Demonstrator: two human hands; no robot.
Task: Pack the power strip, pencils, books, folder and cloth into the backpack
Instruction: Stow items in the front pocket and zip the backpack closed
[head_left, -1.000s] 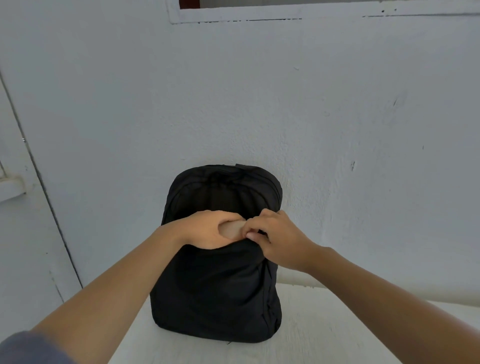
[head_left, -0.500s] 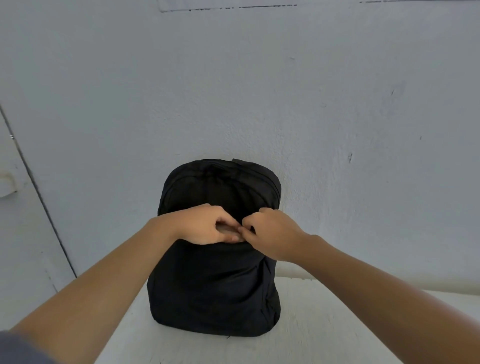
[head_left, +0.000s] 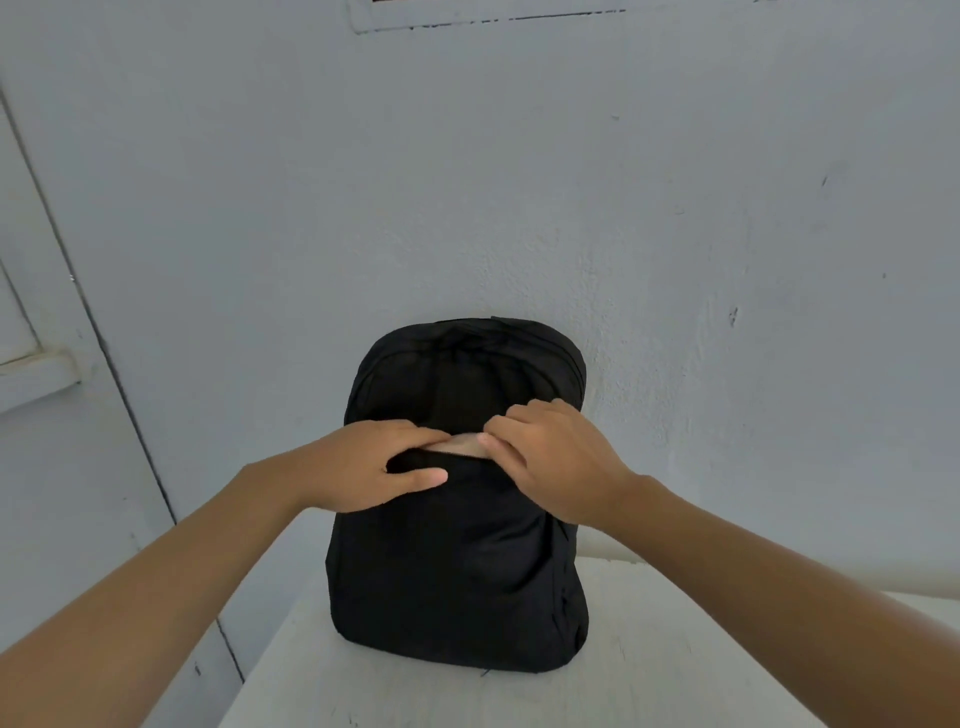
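A black backpack (head_left: 457, 571) stands upright on a white surface, leaning against the wall. Its front pocket is open in a narrow slit where something pale beige (head_left: 460, 446) shows. My left hand (head_left: 374, 467) grips the pocket's lower edge, thumb on the front and fingers curled over the opening. At the right end of the slit my right hand (head_left: 550, 457) pinches the pocket's edge, seemingly at the zipper. The main compartment at the top looks zipped. Power strip, pencils, books and folder are out of sight.
The white table top (head_left: 675, 665) extends to the right and front of the backpack; its left edge runs diagonally near the bag. A pale wall (head_left: 519, 208) stands right behind. A door or panel frame (head_left: 62, 322) is at the left.
The hands have drawn slightly apart along the pocket opening, and my right hand has shifted to the right. The pale slit between them is now wider.
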